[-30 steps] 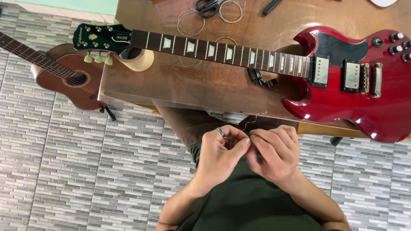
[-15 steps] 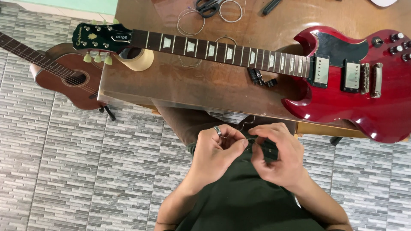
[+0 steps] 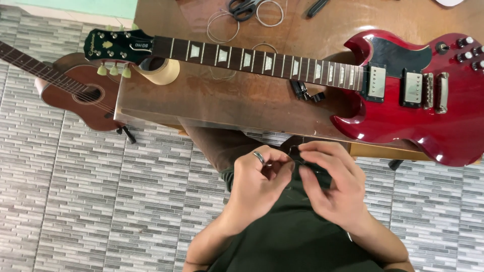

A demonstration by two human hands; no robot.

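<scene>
head view: left hand (image 3: pixel 259 179) and right hand (image 3: pixel 335 184) pinching thin wire (image 3: pixel 294 150) between fingertips, just below unstrung red guitar (image 3: pixel 413 95); stringing not yet begun.

Can't really make out the tiny dark thing (image 3: pixel 295 151) pinched between my left hand (image 3: pixel 259 176) and right hand (image 3: pixel 335 184), fingers cover most of it. The red electric guitar (image 3: pixel 403 95) runs off the right edge, and the acoustic guitar (image 3: pixel 75 93) is half tucked under the table (image 3: pixel 227 103).

Grey brick-pattern tiled floor (image 3: pixel 75 201) under a glossy brown wooden table (image 3: pixel 227 103), pale green wall (image 3: pixel 91 6) beyond
</scene>
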